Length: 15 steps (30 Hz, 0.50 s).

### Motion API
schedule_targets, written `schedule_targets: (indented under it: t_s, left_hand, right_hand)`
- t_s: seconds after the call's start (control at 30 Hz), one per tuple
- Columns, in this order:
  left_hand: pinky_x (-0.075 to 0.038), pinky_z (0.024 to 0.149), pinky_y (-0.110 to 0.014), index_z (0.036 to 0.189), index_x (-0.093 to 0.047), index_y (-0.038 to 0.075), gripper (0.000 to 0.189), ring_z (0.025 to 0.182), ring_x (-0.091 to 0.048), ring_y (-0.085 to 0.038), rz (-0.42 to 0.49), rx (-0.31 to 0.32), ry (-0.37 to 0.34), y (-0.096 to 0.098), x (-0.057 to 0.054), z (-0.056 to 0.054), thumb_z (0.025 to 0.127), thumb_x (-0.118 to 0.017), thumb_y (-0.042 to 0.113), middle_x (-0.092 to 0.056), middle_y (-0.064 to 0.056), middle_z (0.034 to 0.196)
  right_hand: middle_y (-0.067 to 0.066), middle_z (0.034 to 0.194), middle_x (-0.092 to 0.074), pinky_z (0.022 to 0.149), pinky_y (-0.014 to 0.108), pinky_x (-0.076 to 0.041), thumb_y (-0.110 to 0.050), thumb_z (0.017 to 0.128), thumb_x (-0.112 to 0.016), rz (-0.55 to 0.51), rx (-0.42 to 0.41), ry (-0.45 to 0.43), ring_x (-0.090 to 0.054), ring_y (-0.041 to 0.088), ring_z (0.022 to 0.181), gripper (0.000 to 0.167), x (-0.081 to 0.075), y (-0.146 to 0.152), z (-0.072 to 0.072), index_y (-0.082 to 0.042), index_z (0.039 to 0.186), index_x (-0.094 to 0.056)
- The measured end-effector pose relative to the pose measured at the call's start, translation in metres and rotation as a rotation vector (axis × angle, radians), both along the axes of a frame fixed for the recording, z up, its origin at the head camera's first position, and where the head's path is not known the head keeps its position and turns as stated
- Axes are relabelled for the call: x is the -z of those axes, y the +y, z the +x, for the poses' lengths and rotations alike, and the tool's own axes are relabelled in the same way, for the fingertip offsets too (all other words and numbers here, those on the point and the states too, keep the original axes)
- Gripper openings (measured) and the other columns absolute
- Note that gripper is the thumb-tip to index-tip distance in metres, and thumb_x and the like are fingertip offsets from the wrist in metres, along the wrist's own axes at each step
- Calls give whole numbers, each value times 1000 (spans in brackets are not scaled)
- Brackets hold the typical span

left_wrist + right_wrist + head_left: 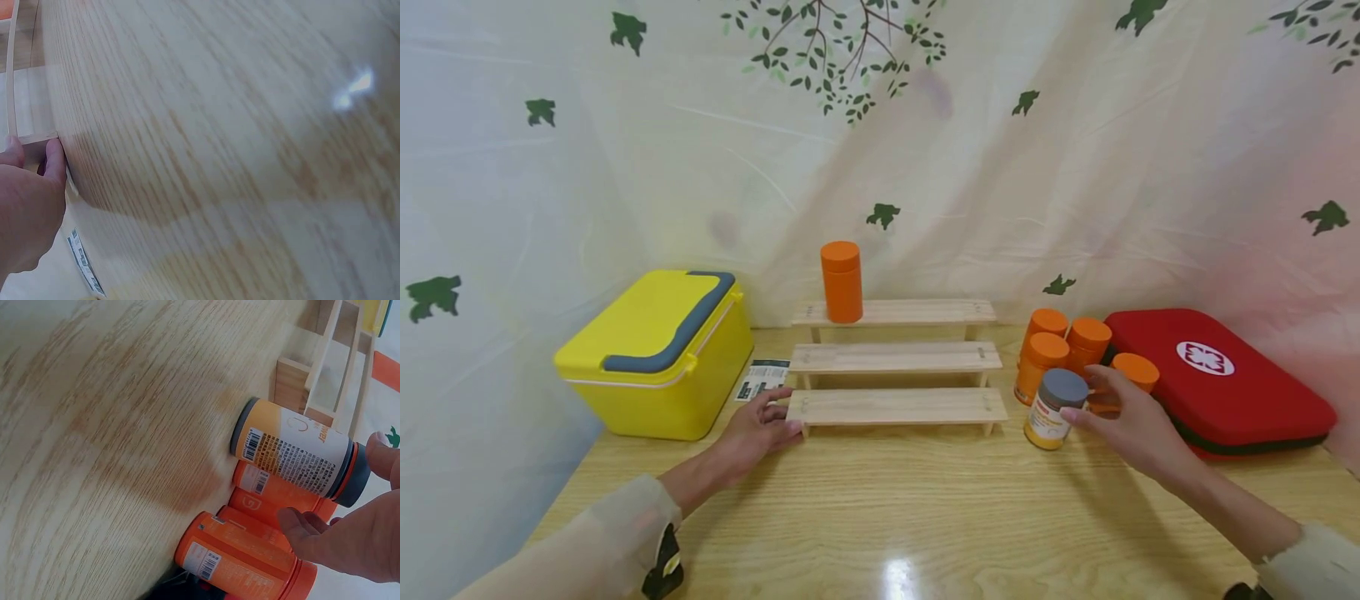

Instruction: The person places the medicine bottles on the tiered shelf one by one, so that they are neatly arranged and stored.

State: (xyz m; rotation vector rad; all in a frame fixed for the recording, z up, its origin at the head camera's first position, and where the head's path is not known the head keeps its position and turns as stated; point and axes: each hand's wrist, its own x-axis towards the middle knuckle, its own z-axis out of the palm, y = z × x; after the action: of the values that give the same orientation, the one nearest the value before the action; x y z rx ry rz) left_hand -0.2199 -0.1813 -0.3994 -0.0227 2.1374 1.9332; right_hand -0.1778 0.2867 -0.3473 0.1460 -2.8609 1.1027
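My left hand (765, 425) pinches the left end of the lowest board of a three-step wooden shelf (895, 406); thumb and finger are at the board's end in the left wrist view. On the top step stands an orange bottle (842, 283). To the shelf's right, a bottle with a grey lid and white-and-yellow label (1048, 421) stands upright. My right hand (1138, 421) is spread beside it, one digit at the lid (358, 478) in the right wrist view, other fingers (295, 526) apart from the bottle. Several orange bottles (1047, 354) stand close behind and beside it.
A yellow box with a blue handle (640, 333) is at the left. A printed card (763, 379) lies between it and the shelf. At the right lies a red case with a white emblem (1232, 383). A leaf-patterned cloth (970, 192) hangs behind the wooden table (865, 500).
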Motion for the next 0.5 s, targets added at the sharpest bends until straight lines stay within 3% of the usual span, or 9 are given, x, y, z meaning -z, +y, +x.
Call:
schedule_targets:
  t_s: [0.5]
  left_hand:
    - [-51, 93, -40, 145, -30, 4, 57, 110, -58, -31, -11, 1, -9, -1, -2, -1, 94, -55, -3, -49, -26, 132]
  right_hand:
    - [26, 124, -54, 89, 55, -51, -37, 90, -67, -8, -9, 62, -56, 45, 109, 68, 4, -3, -2, 2, 140, -39]
